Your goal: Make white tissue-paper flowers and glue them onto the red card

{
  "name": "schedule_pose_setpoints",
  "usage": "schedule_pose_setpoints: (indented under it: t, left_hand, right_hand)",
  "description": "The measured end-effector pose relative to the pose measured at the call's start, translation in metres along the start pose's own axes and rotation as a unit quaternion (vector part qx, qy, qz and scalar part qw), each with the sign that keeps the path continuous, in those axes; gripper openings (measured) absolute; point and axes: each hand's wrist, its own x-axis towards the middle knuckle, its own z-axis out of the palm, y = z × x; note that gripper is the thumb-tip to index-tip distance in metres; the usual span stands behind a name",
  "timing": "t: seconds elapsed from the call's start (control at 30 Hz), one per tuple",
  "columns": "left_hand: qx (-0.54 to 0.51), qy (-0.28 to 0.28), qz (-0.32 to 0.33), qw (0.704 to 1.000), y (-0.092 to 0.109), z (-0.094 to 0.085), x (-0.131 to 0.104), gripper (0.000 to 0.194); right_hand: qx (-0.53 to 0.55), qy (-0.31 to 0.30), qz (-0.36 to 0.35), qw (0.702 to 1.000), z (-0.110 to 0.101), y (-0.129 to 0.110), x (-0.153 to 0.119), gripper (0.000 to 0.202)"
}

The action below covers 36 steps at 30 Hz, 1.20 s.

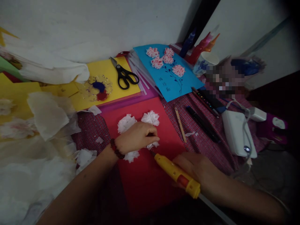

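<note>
My left hand [138,136], with a dark beaded bracelet at its wrist, reaches over the red sheet of paper [145,181]. Its thumb and fingers are closed in a pinch on a white paper flower [153,144], mostly hidden beneath them. Wrapped round a yellow hot glue gun [173,170] is my right hand [195,164]. The gun's nozzle points at the pinched flower, and a long pale glue stick [215,209] sticks out of its back. Other white paper flowers [150,117] lie on the red sheet around my left hand, one of them partly under the wrist.
Black scissors [125,76] and a paint-smeared plastic palette [99,89] rest on yellow paper. Behind is a blue card [173,81] with pink-white flowers. A wooden stick [180,125], black marker [202,124] and white power bank-like box [237,132] lie right; crumpled tissue paper [35,175] left.
</note>
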Motion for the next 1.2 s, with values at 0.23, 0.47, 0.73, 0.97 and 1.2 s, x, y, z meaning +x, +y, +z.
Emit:
schedule_pose_setpoints:
  t: [0.23, 0.47, 0.73, 0.97, 1.2]
  left_hand:
    - [0.027, 0.021, 0.001, 0.999, 0.0, 0.001, -0.001, 0.034]
    - [0.02, 0.023, -0.016, 0.999, 0.002, -0.001, 0.0, 0.036]
    - [0.036, -0.035, -0.024, 0.998, 0.016, -0.002, -0.014, 0.028]
    - [0.021, 0.019, -0.029, 0.999, 0.015, 0.006, -0.019, 0.019]
    - [0.002, 0.027, -0.023, 0.999, 0.009, 0.004, -0.02, 0.018]
  right_hand:
    - [0.015, 0.002, 0.049, 0.999, -0.006, 0.005, -0.01, 0.015]
    - [0.014, 0.008, 0.036, 0.999, -0.001, 0.006, -0.001, 0.017]
    - [0.035, 0.022, 0.064, 0.997, 0.0, 0.012, -0.005, 0.024]
    - [0.03, 0.021, 0.05, 0.998, -0.001, 0.015, -0.004, 0.013]
    - [0.012, 0.032, 0.048, 0.998, -0.001, 0.008, 0.001, 0.014]
